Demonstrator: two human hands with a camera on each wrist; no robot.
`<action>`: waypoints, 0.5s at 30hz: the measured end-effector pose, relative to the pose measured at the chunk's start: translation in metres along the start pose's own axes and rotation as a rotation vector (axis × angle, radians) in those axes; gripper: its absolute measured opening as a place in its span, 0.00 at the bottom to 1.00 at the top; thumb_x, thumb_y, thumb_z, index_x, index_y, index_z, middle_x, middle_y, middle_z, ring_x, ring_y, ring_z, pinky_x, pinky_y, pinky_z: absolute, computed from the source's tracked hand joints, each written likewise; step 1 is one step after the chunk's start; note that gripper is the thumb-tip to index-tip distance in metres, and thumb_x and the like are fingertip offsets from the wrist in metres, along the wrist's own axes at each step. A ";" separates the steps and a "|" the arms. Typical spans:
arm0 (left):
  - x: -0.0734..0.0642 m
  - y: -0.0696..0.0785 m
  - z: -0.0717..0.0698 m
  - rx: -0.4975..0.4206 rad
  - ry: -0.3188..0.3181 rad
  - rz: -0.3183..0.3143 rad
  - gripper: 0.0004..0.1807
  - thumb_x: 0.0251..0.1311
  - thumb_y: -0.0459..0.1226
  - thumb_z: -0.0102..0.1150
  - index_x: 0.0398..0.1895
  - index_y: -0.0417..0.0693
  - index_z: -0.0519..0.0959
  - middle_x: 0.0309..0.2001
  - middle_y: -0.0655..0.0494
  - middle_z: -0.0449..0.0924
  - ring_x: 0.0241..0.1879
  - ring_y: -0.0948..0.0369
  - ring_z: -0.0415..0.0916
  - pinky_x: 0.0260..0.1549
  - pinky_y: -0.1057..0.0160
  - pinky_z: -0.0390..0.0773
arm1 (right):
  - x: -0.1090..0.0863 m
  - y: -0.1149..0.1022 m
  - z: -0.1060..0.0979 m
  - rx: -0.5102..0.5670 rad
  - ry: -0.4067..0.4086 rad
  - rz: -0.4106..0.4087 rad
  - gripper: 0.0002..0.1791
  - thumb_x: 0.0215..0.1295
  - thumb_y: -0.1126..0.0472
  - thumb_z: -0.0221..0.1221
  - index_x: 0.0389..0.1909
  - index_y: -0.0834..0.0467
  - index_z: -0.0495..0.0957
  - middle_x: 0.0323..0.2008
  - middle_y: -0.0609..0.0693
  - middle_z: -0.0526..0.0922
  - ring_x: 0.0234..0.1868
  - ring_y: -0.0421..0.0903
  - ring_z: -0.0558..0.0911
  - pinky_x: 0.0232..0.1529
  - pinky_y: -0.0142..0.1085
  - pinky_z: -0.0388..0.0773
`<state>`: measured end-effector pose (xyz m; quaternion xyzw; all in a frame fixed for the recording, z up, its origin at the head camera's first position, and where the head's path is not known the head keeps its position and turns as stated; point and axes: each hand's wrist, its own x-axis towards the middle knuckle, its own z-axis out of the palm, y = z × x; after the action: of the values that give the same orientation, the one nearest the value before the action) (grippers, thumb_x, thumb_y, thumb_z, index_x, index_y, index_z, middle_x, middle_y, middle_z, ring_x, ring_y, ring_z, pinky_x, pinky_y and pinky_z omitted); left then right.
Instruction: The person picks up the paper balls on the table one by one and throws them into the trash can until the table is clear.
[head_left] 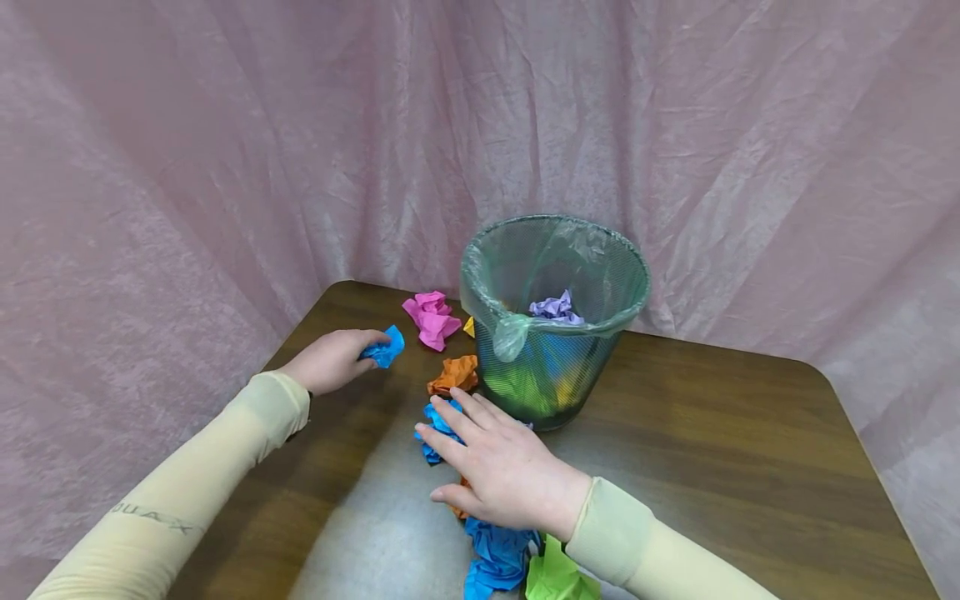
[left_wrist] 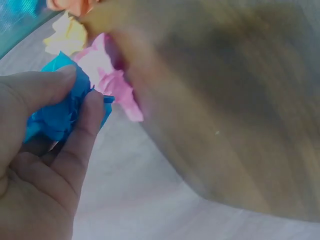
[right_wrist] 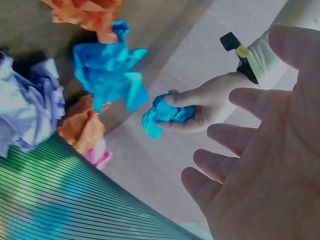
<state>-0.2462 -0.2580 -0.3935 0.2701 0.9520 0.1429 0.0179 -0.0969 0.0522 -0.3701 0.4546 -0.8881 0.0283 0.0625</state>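
Observation:
My left hand (head_left: 332, 360) pinches a crumpled blue paper ball (head_left: 385, 348) between thumb and fingers, over the table's left side. The same blue ball (left_wrist: 62, 107) fills the grip in the left wrist view. My right hand (head_left: 510, 468) is spread with its palm down and holds nothing. In the head view it overlaps another crumpled blue paper (head_left: 438, 432) and partly hides orange and purple papers. A mesh wastebasket (head_left: 487, 350) with a clear liner stands just beyond the right hand, with a purple paper ball (head_left: 557, 308) on top of other coloured paper inside.
Left of the basket lie a pink crumpled paper (head_left: 432, 321), a sliver of yellow paper (head_left: 469, 327) and an orange one (head_left: 453, 375). Nearer me are a larger blue paper (head_left: 497, 560) and a green one (head_left: 558, 575). A pink curtain (head_left: 420, 125) hangs behind the table.

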 end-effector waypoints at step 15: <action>0.008 0.019 -0.053 0.000 0.051 0.045 0.18 0.63 0.28 0.68 0.56 0.35 0.82 0.50 0.45 0.84 0.51 0.48 0.80 0.56 0.47 0.77 | 0.020 -0.012 -0.056 -0.095 0.075 -0.096 0.40 0.73 0.30 0.50 0.78 0.47 0.64 0.79 0.55 0.58 0.80 0.56 0.53 0.77 0.46 0.52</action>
<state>-0.2492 -0.2523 -0.3372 0.2875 0.9458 0.1504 -0.0097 -0.0938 0.0353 -0.3119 0.4918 -0.8626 0.0002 0.1186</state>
